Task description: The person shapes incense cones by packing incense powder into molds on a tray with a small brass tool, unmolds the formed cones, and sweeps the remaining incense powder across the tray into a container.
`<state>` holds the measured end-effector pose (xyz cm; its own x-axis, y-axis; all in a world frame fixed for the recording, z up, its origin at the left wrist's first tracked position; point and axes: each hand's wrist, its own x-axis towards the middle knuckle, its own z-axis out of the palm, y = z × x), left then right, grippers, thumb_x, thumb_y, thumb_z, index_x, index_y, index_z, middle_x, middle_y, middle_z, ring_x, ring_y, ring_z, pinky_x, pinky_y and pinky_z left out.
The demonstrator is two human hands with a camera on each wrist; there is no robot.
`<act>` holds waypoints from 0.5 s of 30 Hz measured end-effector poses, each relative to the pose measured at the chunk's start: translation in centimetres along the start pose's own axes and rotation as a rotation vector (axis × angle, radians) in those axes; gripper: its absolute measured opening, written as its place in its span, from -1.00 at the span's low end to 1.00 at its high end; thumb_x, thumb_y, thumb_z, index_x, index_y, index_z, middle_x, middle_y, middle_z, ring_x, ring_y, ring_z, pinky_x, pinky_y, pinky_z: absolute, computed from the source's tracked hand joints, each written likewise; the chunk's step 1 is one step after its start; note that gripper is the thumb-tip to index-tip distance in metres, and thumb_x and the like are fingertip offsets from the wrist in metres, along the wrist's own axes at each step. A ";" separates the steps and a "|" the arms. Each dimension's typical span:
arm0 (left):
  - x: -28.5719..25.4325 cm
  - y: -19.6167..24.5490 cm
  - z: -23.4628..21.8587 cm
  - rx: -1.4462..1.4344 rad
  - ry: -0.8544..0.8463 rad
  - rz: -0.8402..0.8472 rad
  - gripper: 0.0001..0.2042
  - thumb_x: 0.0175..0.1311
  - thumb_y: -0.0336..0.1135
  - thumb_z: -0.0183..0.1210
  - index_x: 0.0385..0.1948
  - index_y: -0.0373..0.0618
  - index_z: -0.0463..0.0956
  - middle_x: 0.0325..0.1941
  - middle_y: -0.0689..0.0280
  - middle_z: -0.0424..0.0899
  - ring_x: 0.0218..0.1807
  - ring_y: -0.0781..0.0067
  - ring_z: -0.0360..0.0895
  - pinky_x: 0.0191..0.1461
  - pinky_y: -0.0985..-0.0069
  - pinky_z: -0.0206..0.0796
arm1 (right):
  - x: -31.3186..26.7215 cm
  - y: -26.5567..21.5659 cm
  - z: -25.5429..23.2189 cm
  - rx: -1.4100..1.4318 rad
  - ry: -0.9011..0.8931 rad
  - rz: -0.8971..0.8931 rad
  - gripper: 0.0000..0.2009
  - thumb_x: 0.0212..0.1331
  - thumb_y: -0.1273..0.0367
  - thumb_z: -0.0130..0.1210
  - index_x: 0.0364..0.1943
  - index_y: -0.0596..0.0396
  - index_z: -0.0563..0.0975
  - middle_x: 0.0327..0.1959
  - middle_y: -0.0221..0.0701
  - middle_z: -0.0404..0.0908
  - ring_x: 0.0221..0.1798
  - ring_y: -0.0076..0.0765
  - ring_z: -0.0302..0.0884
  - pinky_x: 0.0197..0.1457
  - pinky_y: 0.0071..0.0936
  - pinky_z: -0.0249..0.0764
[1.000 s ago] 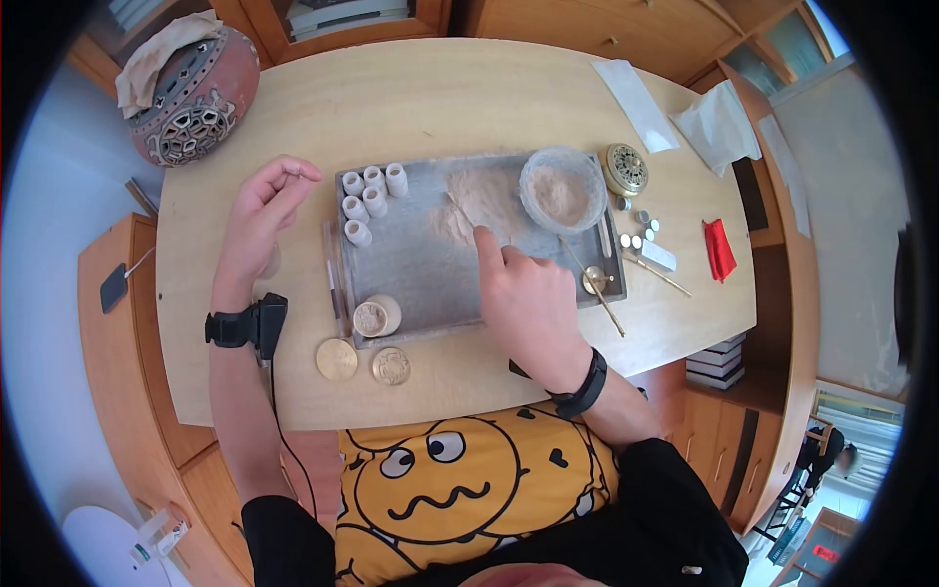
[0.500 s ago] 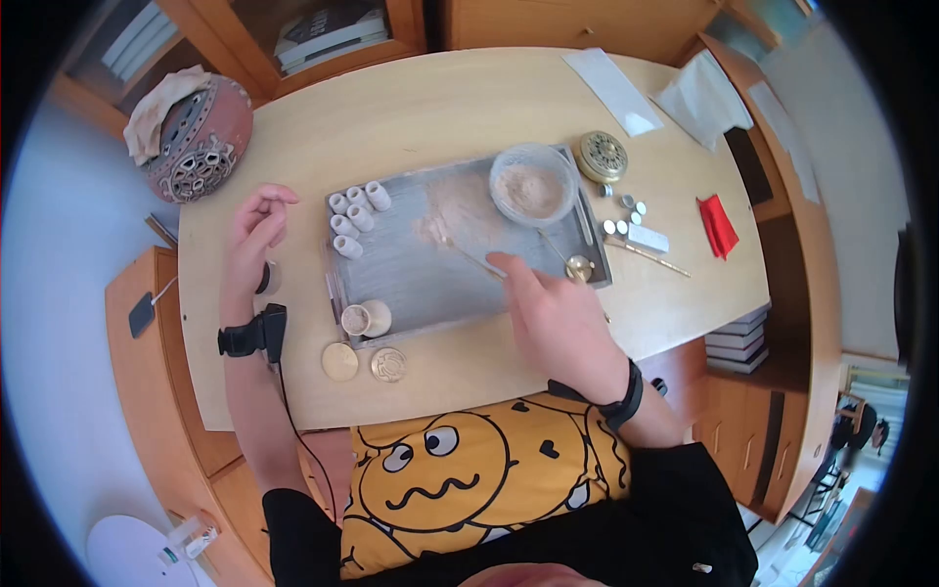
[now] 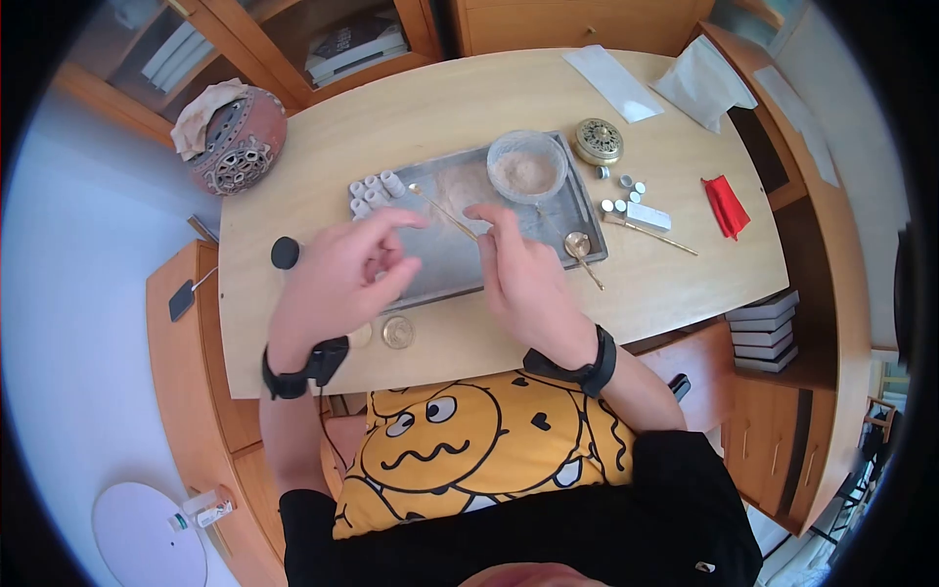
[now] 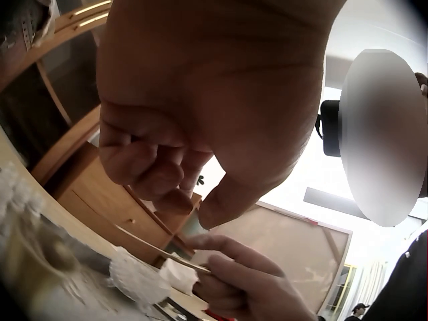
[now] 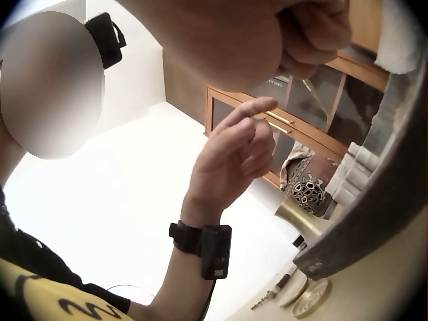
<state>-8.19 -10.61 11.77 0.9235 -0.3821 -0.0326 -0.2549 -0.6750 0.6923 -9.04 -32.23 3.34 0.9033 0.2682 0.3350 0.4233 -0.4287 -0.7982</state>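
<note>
Here, right hand (image 3: 538,284) pinches spoon (image 3: 446,212) above tray (image 3: 445,277).

A home-like study, with glass-fronted bookcase (image 3: 357,44), wooden desk (image 3: 445,88) (cartoon cushion (image 3: 440,445) too).

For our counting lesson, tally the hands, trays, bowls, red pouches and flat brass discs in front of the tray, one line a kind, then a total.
Hands: 2, left hand and right hand, which pinches a thin stick
Tray: 1
Bowl: 1
Red pouch: 1
Brass discs: 2, plain disc and patterned disc
Total: 7
</note>
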 end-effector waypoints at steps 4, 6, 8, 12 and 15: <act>0.1 1.3 2.5 0.058 -0.018 0.049 -0.72 0.24 -0.37 0.24 -0.01 -0.08 0.54 -0.51 0.30 0.56 -0.57 0.36 0.47 -0.46 0.43 0.27 | -0.3 0.0 0.3 0.069 0.074 -0.025 -0.64 0.33 0.52 -0.01 0.19 0.14 0.28 -0.64 -0.14 0.53 -0.54 0.15 0.56 -0.50 -0.02 0.42; 0.0 1.5 3.6 0.056 -0.016 0.047 -0.74 0.23 -0.37 0.24 -0.04 -0.08 0.54 -0.49 0.28 0.58 -0.56 0.31 0.50 -0.46 0.41 0.28 | -0.6 -0.6 0.0 0.057 0.074 -0.044 -0.64 0.34 0.52 -0.02 0.20 0.14 0.29 -0.62 -0.14 0.55 -0.53 0.14 0.57 -0.49 -0.02 0.43; 0.0 1.8 4.4 0.040 -0.007 0.070 -0.77 0.23 -0.38 0.23 -0.09 -0.11 0.53 -0.46 0.25 0.62 -0.53 0.30 0.55 -0.44 0.40 0.31 | -1.0 -0.9 0.1 0.045 0.085 -0.054 -0.65 0.35 0.52 -0.03 0.20 0.14 0.29 -0.60 -0.13 0.56 -0.52 0.14 0.58 -0.48 -0.03 0.45; -0.2 1.8 5.9 0.205 0.064 0.210 -0.79 0.23 -0.50 0.20 -0.10 -0.19 0.50 -0.41 0.32 0.62 -0.51 0.59 0.52 -0.45 0.57 0.29 | -1.4 -1.1 -0.1 0.022 0.069 -0.089 -0.60 0.32 0.53 -0.01 0.24 0.16 0.28 -0.45 -0.12 0.63 -0.46 0.15 0.62 -0.45 -0.05 0.48; -0.5 3.2 6.4 0.034 0.072 -0.010 -0.83 0.25 -0.52 0.17 -0.14 -0.23 0.50 -0.36 0.27 0.65 -0.44 0.54 0.56 -0.40 0.54 0.34 | -1.5 -0.9 -0.3 -0.026 0.041 -0.065 -0.51 0.24 0.50 0.05 0.27 0.20 0.26 -0.41 -0.09 0.66 -0.41 0.15 0.65 -0.41 -0.05 0.54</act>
<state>-11.28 -16.64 9.38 0.9440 -0.3298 0.0134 -0.2540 -0.7000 0.6674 -10.77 -32.55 3.70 0.8757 0.2608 0.4063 0.4823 -0.4339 -0.7610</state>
